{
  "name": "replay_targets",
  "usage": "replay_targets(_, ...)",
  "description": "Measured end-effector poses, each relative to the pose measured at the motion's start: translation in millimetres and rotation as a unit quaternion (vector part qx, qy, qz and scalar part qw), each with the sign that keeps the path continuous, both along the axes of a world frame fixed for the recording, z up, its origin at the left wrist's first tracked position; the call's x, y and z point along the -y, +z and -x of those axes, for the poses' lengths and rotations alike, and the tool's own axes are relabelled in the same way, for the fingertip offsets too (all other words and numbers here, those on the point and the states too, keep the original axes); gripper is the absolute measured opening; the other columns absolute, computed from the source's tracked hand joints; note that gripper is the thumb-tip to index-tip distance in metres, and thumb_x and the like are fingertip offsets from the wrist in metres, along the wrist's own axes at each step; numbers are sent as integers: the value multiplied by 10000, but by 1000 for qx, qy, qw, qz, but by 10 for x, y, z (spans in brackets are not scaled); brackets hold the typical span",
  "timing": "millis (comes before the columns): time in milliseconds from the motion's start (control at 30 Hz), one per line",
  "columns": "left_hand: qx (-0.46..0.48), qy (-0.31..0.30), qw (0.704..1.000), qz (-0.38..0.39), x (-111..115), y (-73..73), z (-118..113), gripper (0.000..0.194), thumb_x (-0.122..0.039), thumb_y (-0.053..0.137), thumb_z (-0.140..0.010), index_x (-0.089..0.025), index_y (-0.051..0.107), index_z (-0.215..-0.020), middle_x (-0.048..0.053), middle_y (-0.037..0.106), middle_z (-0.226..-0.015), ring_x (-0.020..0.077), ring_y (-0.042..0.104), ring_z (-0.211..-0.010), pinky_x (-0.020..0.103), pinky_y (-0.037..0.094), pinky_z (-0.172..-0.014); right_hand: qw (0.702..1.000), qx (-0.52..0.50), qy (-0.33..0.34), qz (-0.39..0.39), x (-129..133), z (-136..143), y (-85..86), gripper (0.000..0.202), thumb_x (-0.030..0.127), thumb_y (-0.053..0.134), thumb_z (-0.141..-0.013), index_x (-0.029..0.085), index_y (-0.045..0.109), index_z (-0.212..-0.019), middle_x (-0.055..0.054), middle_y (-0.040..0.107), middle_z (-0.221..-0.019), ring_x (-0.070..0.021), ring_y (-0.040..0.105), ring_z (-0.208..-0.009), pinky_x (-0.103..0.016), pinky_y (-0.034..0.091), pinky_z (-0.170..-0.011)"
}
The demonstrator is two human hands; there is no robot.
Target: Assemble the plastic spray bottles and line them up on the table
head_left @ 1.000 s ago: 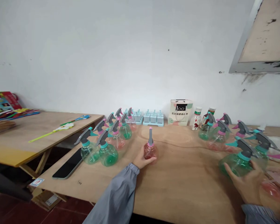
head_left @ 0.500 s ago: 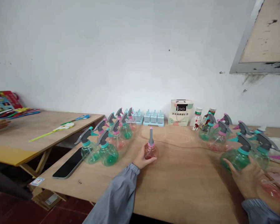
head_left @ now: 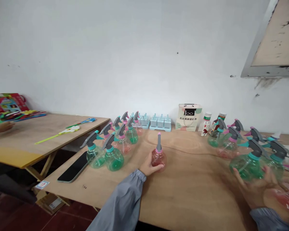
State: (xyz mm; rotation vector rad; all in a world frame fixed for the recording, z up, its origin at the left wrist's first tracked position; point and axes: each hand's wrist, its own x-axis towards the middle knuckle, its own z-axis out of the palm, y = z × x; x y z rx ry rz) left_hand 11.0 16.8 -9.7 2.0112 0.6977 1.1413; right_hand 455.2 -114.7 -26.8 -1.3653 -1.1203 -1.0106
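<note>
My left hand (head_left: 149, 164) is wrapped round the lower part of a pink spray bottle (head_left: 159, 159), which stands upright near the table's middle. At the right, my right hand (head_left: 252, 189) has its fingers apart, beside the base of a green spray bottle (head_left: 245, 165); whether it touches the bottle is unclear. A second green bottle (head_left: 274, 166) is just behind its fingers, and a pink bottle (head_left: 283, 199) lies close to the wrist. Several green and pink spray bottles (head_left: 114, 159) stand in a group left of my left hand.
A phone (head_left: 73, 168) lies at the table's left. Along the wall are pale blue molds (head_left: 160, 123), a paper bag (head_left: 188, 118) and two drink bottles (head_left: 205, 124). Another person's hand (head_left: 2, 127) is over the far-left table (head_left: 62, 134).
The view has shifted slightly, moving most things a little right in the picture. My left hand still holds the pink bottle. My right hand's fingers have shifted slightly by the green bottle.
</note>
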Motion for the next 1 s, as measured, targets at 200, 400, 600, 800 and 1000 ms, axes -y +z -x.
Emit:
replay_targets(200,-26,-47,998,-15,174,34,-145,800,-436,639,-854,-235,231,-1512,134,447,-1525,303,412,-1432,547,291,-1218,950,-3,257,177,-190,1142,293,578,453,600,-897,204,460,-1399,-151,581,-1286,-320,576,-1196,-545,455,-1039)
replay_targets(400,8,-89,996,-18,394,152,-304,731,-423,744,-781,-296,438,-1433,74,584,-1421,298,557,-1319,497,458,-1109,807,-173,481,295,-534,2178,531,893,501,730,-772,257,279,-1503,-141,367,-1555,-300,355,-1443,-521,320,-1176)
replay_targets(600,12,128,978,-165,347,260,14,496,-462,690,-782,-335,587,-1250,49,659,-1274,288,618,-1202,482,484,-1069,762,-252,524,286,-612,2373,698,750,472,742,-762,239,423,-1400,-143,522,-1418,-279,531,-1277,-470,425,-1100)
replay_targets(800,180,644,686,-287,250,700,1048,437,-558,505,-836,-198,501,-1083,119,544,-1129,321,525,-1166,555,405,-1046,720,-320,551,275,-622,2304,723,642,509,749,-753,294,529,-1317,-80,603,-1310,-249,588,-1193,-409,500,-1015)
replay_targets(1000,-50,552,832,16,425,770,1945,714,-664,712,-636,-184,524,-1130,130,578,-1208,368,543,-1209,571,410,-1056,706,-413,515,256,-720,2152,634,485,626,752,-697,257,671,-1000,-39,701,-912,-226,678,-936,-382,536,-900)
